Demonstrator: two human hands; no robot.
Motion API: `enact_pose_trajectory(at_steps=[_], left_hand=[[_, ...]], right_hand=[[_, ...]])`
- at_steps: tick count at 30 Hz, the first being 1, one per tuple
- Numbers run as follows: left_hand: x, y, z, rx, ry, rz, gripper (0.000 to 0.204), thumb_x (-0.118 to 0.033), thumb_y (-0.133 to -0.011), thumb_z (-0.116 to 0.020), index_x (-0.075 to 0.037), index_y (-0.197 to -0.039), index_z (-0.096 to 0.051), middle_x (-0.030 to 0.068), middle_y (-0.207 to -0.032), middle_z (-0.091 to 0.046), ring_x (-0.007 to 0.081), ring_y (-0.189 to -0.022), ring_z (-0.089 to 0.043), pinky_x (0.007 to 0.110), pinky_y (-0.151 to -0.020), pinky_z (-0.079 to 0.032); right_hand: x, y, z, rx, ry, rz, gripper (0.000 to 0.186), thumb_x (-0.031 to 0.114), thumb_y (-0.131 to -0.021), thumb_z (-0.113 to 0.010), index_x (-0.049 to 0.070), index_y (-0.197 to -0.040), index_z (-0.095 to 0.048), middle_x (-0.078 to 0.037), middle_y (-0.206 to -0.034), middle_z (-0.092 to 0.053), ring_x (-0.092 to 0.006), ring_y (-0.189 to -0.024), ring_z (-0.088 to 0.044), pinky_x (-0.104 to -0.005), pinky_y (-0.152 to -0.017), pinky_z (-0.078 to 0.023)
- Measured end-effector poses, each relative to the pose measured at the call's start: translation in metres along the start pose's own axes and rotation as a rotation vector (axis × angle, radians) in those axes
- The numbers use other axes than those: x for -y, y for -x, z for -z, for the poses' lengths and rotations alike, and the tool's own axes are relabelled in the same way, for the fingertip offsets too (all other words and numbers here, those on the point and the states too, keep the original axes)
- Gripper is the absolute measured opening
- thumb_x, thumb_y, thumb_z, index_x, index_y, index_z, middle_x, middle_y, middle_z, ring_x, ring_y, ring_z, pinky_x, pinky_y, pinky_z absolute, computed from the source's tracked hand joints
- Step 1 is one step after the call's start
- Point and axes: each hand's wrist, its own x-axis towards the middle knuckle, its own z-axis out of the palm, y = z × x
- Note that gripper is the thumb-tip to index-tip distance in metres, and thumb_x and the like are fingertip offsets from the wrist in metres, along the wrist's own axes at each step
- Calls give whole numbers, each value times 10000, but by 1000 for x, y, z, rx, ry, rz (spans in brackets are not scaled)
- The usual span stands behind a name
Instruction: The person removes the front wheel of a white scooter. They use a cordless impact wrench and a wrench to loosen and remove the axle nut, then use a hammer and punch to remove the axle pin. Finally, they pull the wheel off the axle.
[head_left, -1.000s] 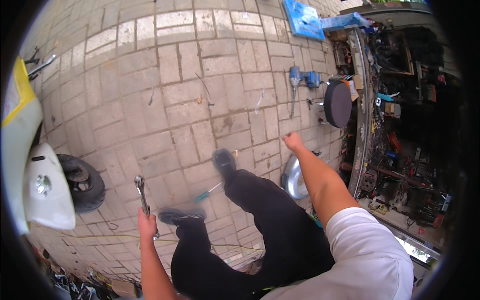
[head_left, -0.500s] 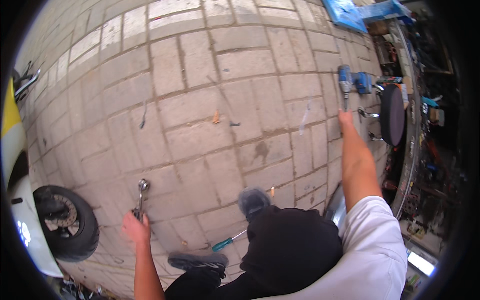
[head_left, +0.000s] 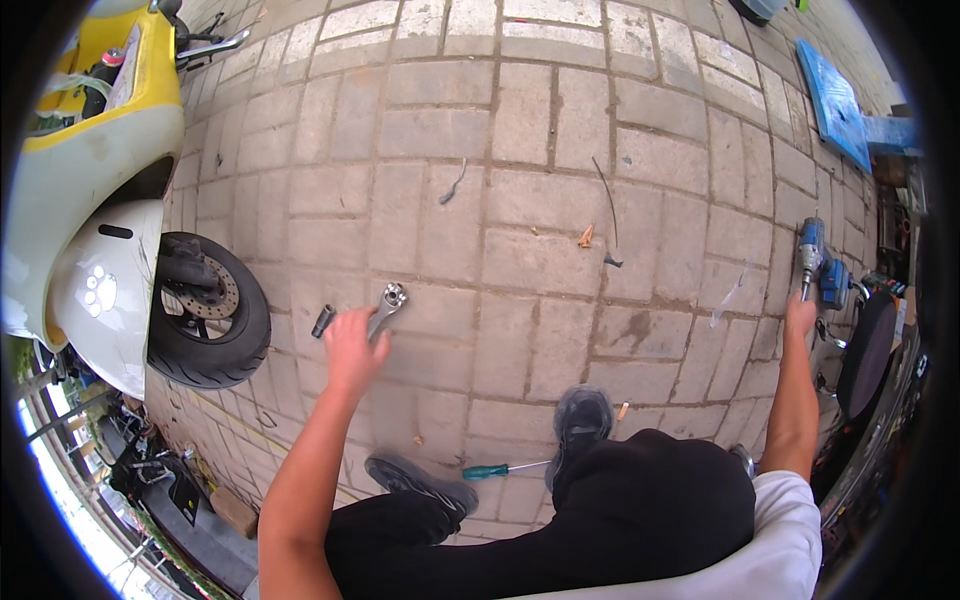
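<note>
At centre left, my left hand [head_left: 352, 352] is closed round the handle of a silver ratchet wrench [head_left: 388, 308], whose round head points up and right. A short dark cylinder, like a socket [head_left: 323, 321], shows just left of my fingers; whether they touch it I cannot tell. Far to the right, my stretched right arm ends in my right hand [head_left: 800, 316], its fingers pinched at the thin bit of a blue power driver [head_left: 811, 243]. The driver lies on the paving, its blue battery [head_left: 834, 285] to the right.
A yellow and white scooter [head_left: 105, 265] with its front wheel [head_left: 215, 310] stands at left. A green-handled screwdriver [head_left: 487, 471] lies by my shoes. A round dark-topped stool [head_left: 870, 355] is at right, a blue panel [head_left: 833, 105] behind it. Scraps lie on the brick paving [head_left: 440, 240].
My view has swung, so more of the scooter shows at left. My left hand has moved with the ratchet wrench nearer the wheel. My right hand stays at the driver's bit.
</note>
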Motion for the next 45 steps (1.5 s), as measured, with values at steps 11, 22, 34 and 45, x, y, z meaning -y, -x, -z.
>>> enact_pose_trajectory(at_steps=[11, 22, 34, 45], left_hand=[[-139, -34, 66, -61, 404, -560, 742, -287, -765, -798, -72, -1391, -463, 162, -1324, -536, 374, -1255, -445, 479, -1084, -325], [-25, 153, 113, 314, 1095, -15, 448, -158, -781, -825, -48, -1172, -636, 81, -1082, -693, 169, -985, -645, 336, -892, -512], [108, 268, 66, -104, 1566, 738, 344, -156, -841, -770, -18, -1114, -613, 49, -926, -651, 153, -761, -637, 331, -716, -548], [291, 298, -17, -157, 1474, 1130, 221, -194, -842, -775, -22, -921, -661, 68, -738, -659, 165, -628, -605, 299, -605, -481]], right_hand=[[135, 288, 262, 508, -552, 921, 225, 147, -848, -649, 5, -713, -538, -100, -575, -429, -204, -520, -405, -328, -512, -328], [351, 531, 243, 1135, -631, 1854, 491, 440, -859, -704, 64, -1162, -611, -174, -846, -671, -350, -779, -671, -430, -663, -528], [311, 458, 143, 817, 16, 1445, 475, 475, -828, -699, 13, -936, -665, -225, -838, -654, -387, -796, -641, -465, -745, -522], [443, 513, 222, 704, 380, 2050, 468, 326, -792, -750, 24, -1129, -632, -171, -1087, -619, -360, -1051, -574, -449, -932, -473]])
